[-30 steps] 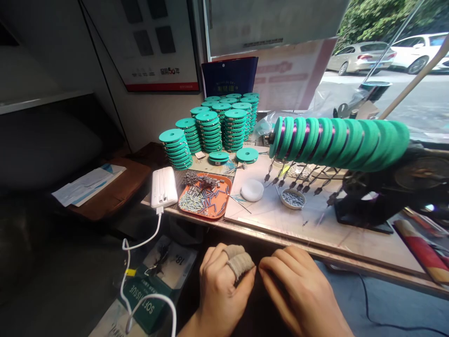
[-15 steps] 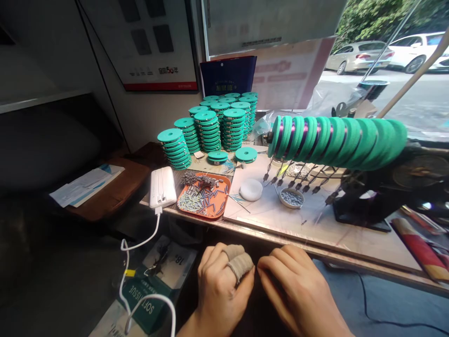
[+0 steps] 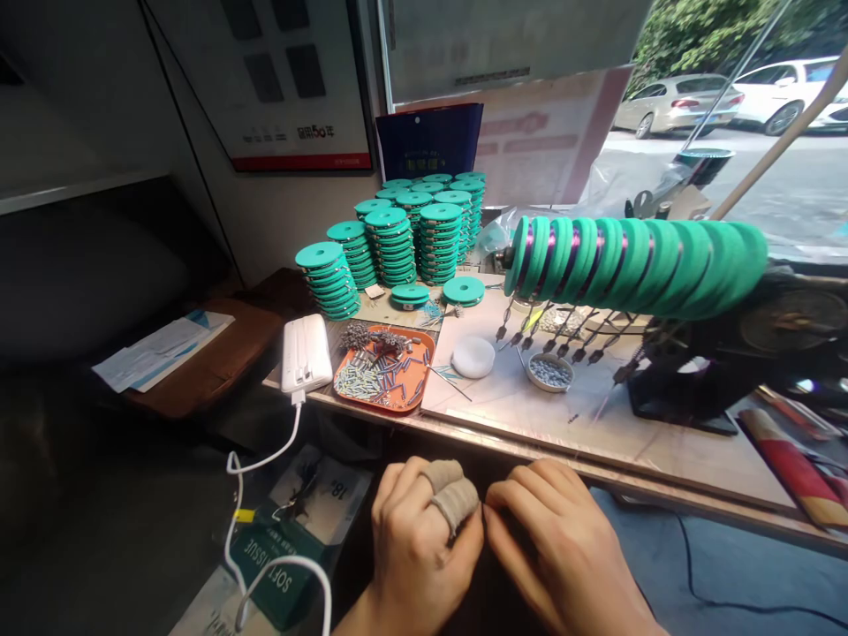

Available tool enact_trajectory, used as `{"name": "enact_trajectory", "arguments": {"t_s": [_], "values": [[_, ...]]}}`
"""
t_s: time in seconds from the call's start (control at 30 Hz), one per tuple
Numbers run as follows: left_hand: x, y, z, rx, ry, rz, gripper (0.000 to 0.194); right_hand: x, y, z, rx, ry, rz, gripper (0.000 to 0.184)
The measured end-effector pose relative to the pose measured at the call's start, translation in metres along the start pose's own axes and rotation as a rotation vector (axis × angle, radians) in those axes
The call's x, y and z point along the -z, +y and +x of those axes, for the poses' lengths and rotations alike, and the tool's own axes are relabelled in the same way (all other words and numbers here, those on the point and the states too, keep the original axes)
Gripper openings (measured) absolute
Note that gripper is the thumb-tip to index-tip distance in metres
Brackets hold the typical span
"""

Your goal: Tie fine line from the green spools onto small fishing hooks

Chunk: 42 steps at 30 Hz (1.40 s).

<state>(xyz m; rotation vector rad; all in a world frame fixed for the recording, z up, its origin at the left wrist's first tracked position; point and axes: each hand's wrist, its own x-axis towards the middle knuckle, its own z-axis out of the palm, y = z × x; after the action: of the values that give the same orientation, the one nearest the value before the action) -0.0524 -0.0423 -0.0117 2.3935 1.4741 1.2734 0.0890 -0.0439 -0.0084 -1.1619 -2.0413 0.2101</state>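
Observation:
Both hands are held low in front of the table edge, close together at the fingertips. My left hand (image 3: 414,539) is closed, with beige cloth finger covers (image 3: 454,499) on two fingers. My right hand (image 3: 560,534) is closed as well, thumb pressed against curled fingers. Whatever sits in either pinch is too small or hidden to make out. Above them on the table are an orange tray (image 3: 416,389) of small metal parts, a white round disc (image 3: 473,357) and a small bowl (image 3: 550,374) of grey pellets.
Stacked green spools (image 3: 394,238) stand at the back. A row of green foam discs (image 3: 636,265) wound with purple line sits on a black machine (image 3: 689,380) at right, with metal clips hanging below. A white power bank (image 3: 306,353) trails a cable at left.
The hands stay almost in place, fingertips still close together. The view has shifted very slightly; nothing on the table has visibly moved.

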Motion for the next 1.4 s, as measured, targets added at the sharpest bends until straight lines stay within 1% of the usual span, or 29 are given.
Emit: {"name": "enact_trajectory", "arguments": {"t_s": [0.23,0.4,0.53,0.63,0.7,0.77,0.9,1.07,1.2,1.4], "values": [[0.002,0.002,0.003,-0.026,-0.009,0.036,0.01,0.001,0.0,0.002,0.019,0.012,-0.012,0.021],[0.004,0.003,0.003,-0.013,-0.031,0.02,0.011,0.002,-0.001,0.004,0.011,-0.001,-0.021,0.023],[0.003,0.001,0.003,0.023,-0.035,-0.004,0.012,0.005,0.007,0.0,0.016,0.024,-0.046,0.013],[0.001,0.002,0.005,0.038,-0.05,-0.001,0.012,0.01,0.016,-0.004,0.06,-0.016,-0.092,0.016],[0.0,0.002,0.007,0.043,-0.074,0.007,0.012,0.011,0.019,-0.004,0.081,-0.044,-0.106,0.013],[-0.001,0.003,0.01,0.041,-0.096,0.012,0.011,0.009,0.017,-0.003,0.05,-0.01,-0.099,0.011],[-0.002,0.004,0.013,0.032,-0.109,0.013,0.011,0.004,0.012,0.001,0.006,0.037,-0.072,0.019],[-0.001,0.003,0.014,0.038,-0.134,0.03,0.011,0.008,0.014,0.002,0.007,0.018,-0.049,0.013],[-0.002,0.004,0.015,0.019,-0.14,0.032,0.009,0.008,0.014,0.002,-0.006,0.044,-0.053,0.017],[-0.002,0.005,0.016,-0.01,-0.141,0.026,0.01,0.006,0.013,0.002,0.028,0.016,-0.093,0.019]]}}
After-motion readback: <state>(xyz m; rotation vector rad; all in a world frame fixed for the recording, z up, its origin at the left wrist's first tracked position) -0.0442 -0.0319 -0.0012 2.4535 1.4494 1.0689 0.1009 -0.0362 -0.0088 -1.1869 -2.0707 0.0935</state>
